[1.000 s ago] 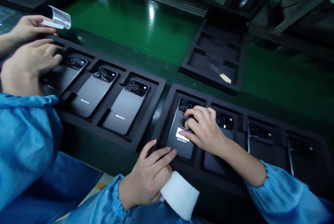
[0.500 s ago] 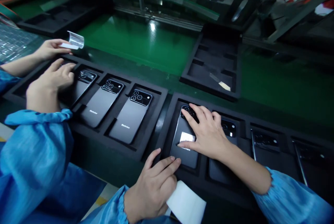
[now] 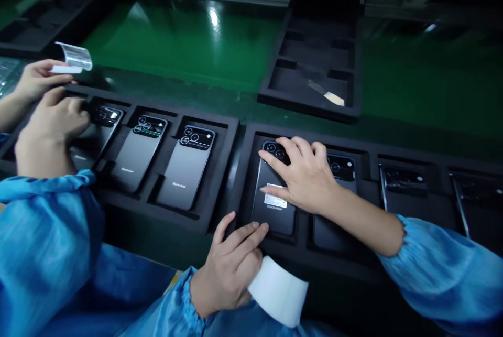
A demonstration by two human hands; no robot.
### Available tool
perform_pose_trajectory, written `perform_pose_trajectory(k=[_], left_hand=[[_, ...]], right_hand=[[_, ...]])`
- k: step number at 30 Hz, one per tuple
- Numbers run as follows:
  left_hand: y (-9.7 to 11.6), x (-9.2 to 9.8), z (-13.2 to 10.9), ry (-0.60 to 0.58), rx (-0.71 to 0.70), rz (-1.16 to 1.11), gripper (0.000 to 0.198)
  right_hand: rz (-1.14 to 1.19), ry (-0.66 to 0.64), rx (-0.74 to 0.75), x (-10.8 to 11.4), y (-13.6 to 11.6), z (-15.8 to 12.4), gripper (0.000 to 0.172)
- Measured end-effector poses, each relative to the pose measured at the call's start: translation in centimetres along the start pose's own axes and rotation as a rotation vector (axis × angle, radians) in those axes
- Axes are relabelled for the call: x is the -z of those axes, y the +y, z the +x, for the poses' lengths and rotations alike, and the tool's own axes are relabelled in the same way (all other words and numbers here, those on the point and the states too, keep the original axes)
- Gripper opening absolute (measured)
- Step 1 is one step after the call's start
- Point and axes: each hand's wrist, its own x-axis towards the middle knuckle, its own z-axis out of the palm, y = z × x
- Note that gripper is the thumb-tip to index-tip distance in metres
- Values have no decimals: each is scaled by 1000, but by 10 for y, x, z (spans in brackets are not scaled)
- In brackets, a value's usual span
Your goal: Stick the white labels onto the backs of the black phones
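Observation:
A dark grey smartphone (image 3: 271, 221) lies in the near-left slot of a black foam tray (image 3: 244, 169), its cameras upward. A small white label (image 3: 275, 195) sits on its back, just above the brand lettering. Over the upper part of this phone spreads my right hand (image 3: 308, 177), fingertips by the cameras and thumb at the label's upper edge. My left hand (image 3: 233, 266) rests at the phone's lower end with two fingertips touching it. A curled white sheet of label paper (image 3: 281, 290) sticks out from under that hand, gripped by its lower fingers.
More phones (image 3: 334, 232) fill the tray to the right. On the left, a co-worker's hands (image 3: 51, 122) are over a second tray of phones (image 3: 184, 174), one holding a clear-and-white strip (image 3: 74, 57). A black tray (image 3: 314, 54) with a paper scrap (image 3: 334, 98) stands behind, on the green surface (image 3: 184, 43).
The camera view has tilted down, shifting the background up. My right thumb has moved from the label's lower edge to its upper edge, and the label now shows flat above the lettering.

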Motion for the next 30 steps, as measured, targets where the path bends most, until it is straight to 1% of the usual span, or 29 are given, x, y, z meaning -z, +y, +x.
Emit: perform_pose_trajectory(k=[2,3,4,5,7,8,9,12,13,14,15,16,18,19,20,22,25,27,28,29,30], left_hand=[[0,0,1,-3,-2,0,24],[1,1,1,-4,-2,4,24],[1,1,1,-3,2,9,24],[2,1,2,-2,4,14,23],[2,0,2,0,11,16,22],[3,0,2,0,13,15,22],[3,-1,2,0,14,14,22],[2,-1,1,0,19,12,23],[2,-1,0,-1,20,13,23],[2,-1,0,-2,22,15,23],[2,-1,0,-3,25,17,23],[3,-2,0,-4,24,20,23],[3,-2,0,-4,16,28,22],[3,-2,0,-2,10,31,22],[2,-2,1,0,8,33,22],[2,-2,1,3,3,33,22],[3,-2,0,8,1,33,21],[3,-2,-1,4,-1,39,21],[3,-3,-2,6,-1,43,20],[3,-3,-2,10,-2,48,19],[3,-4,-2,15,-1,53,19]], right_hand=[[6,32,11,-2,5,2,44],[15,41,18,-3,6,3,40],[25,40,23,-3,7,2,42],[32,31,26,-3,7,1,51],[31,5,41,-2,7,-3,76],[21,-6,58,-1,8,-5,83],[7,-12,82,0,10,-5,80],[-17,-14,177,1,20,-3,46],[-12,-15,193,2,22,-2,40],[-2,-13,195,2,23,-1,38],[9,-9,174,3,21,0,42],[18,-4,140,3,18,0,52],[24,9,76,3,9,-1,81],[23,15,54,3,5,-2,89],[21,19,42,2,3,-2,90],[20,27,44,1,1,0,77],[10,41,58,-1,7,4,55],[3,51,50,-1,10,6,43],[5,53,49,-1,10,5,43],[10,51,50,-1,10,4,48],[16,48,54,-1,10,3,58]])
